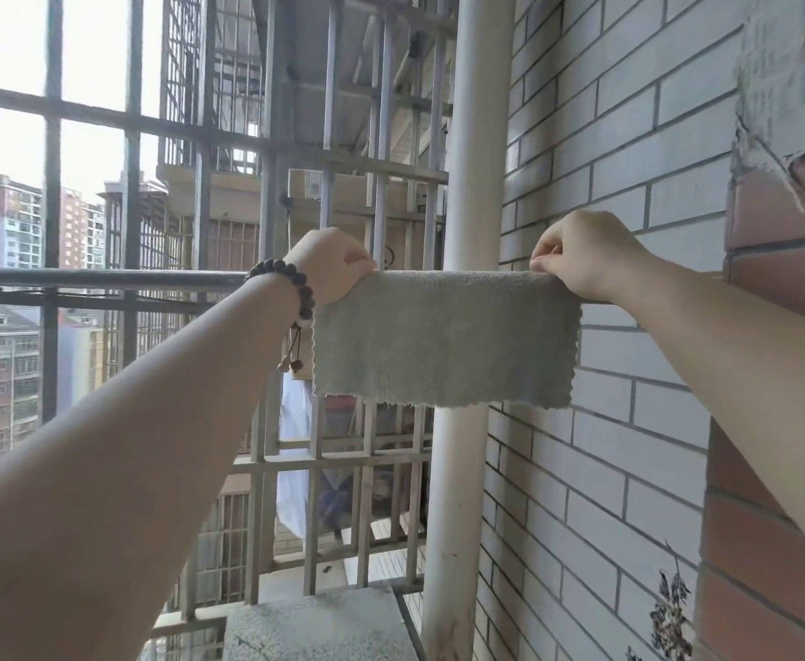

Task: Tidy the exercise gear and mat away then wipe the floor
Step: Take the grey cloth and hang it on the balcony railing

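Note:
A grey cleaning cloth point(443, 338) hangs folded over a horizontal metal rail point(105, 278) at chest height on a balcony. My left hand point(331, 264), with a dark bead bracelet on its wrist, pinches the cloth's top left corner on the rail. My right hand point(582, 255) pinches the top right corner. The cloth is spread flat between both hands and its lower edge hangs free. No exercise gear, mat or floor is in view.
Behind the cloth a white vertical pipe point(472, 136) runs up the corner. A grey brick wall point(605, 446) is on the right, a red tiled pillar point(763, 469) beside it. Metal security bars point(295, 446) close the balcony, with a stone ledge point(315, 627) below.

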Available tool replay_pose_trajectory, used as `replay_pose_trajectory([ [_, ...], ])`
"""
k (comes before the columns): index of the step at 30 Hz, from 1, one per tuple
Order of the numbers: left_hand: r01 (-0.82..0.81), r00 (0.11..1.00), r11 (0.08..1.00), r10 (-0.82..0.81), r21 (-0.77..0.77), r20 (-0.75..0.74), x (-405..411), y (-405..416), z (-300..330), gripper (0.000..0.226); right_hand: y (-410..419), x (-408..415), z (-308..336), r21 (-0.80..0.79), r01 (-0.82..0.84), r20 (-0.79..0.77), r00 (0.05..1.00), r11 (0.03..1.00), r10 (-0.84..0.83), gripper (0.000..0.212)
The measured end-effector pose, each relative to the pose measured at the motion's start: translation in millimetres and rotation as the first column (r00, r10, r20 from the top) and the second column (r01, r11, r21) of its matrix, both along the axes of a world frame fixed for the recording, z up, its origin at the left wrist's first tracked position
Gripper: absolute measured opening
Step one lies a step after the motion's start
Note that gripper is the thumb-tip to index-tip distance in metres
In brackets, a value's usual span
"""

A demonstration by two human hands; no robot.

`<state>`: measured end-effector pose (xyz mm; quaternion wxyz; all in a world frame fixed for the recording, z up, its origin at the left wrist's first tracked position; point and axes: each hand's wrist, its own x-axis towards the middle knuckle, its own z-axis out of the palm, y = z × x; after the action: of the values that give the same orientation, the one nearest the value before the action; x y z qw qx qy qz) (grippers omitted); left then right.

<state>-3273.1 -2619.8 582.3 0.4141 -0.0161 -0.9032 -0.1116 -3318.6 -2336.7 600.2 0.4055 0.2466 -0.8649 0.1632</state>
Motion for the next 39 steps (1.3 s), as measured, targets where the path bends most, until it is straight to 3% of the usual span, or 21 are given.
replay_pose_trajectory([
  [3, 0.106, 0.929, 0.961, -0.005, 0.254, -0.37, 3, -5, -19, 0.02, 0, 3, -9, -0.057, -0.048, -0.06, 0.997, 0.997, 0.044, 0.008],
  [5, 0.115, 0.867, 0.925, 0.085, 0.363, -0.491, 2, -11, -34, 0.021, -2, 2, -15, -0.035, -0.052, -0.064, 0.997, 0.998, 0.05, 0.009],
  [7, 0.041, 0.855, 0.931, 0.155, 0.363, -0.495, -2, -16, -48, 0.02, -3, 2, -18, -0.023, -0.058, -0.055, 0.997, 0.998, 0.057, 0.012],
  [10, 0.08, 0.872, 0.984, 0.009, 0.161, -0.489, -6, -17, -60, 0.023, -3, 3, -17, 0.004, -0.058, -0.04, 0.998, 0.998, 0.058, 0.018],
  [13, 0.153, 0.928, 0.987, -0.158, -0.043, -0.336, -7, -6, -56, 0.032, -5, 2, -14, 0.049, -0.007, -0.032, 0.999, 0.999, 0.008, 0.021],
  [15, 0.142, 0.954, 0.985, -0.163, -0.1, -0.251, -8, 3, -52, 0.035, -9, 2, -15, 0.088, -0.014, -0.063, 0.998, 0.996, 0.02, 0.023],
  [18, 0.094, 0.968, 0.988, -0.12, -0.121, -0.222, -12, 8, -46, 0.036, -16, 2, -18, 0.187, -0.115, -0.063, 0.99, 0.976, 0.129, 0.024],
  [26, 0.024, 0.992, 0.985, -0.044, -0.17, -0.119, -21, 9, -33, 0.045, -20, -2, -20, 0.222, -0.075, -0.005, 0.997, 0.972, 0.078, 0.031],
  [28, 0.033, 0.983, 0.991, -0.055, -0.128, -0.173, -19, 9, -37, 0.043, -18, -2, -24, 0.205, -0.087, -0.023, 0.995, 0.975, 0.094, 0.032],
  [30, 0.059, 0.936, 0.998, -0.043, 0.037, -0.35, -16, 7, -48, 0.037, -13, 2, -31, 0.1, -0.122, -0.157, 0.978, 0.987, 0.137, 0.031],
  [32, 0.153, 0.85, 0.941, 0.03, 0.301, -0.526, -10, 3, -67, 0.018, -6, 11, -47, -0.12, -0.204, -0.326, 0.932, 0.972, 0.156, 0.024],
  [34, 0.249, 0.844, 0.796, 0.102, 0.552, -0.527, -4, 1, -88, 0.006, 1, 18, -74, -0.368, -0.268, -0.354, 0.926, 0.89, 0.132, 0.018],
  [37, 0.348, 0.927, 0.498, -0.055, 0.794, -0.371, -2, -3, -113, 0.022, 4, 16, -115, -0.655, -0.187, -0.13, 0.982, 0.732, 0.135, 0.027],
  [39, 0.342, 0.937, 0.38, -0.208, 0.859, -0.281, -3, -3, -121, 0.041, 0, 11, -132, -0.727, -0.096, 0.077, 0.973, 0.68, 0.219, 0.037],
])
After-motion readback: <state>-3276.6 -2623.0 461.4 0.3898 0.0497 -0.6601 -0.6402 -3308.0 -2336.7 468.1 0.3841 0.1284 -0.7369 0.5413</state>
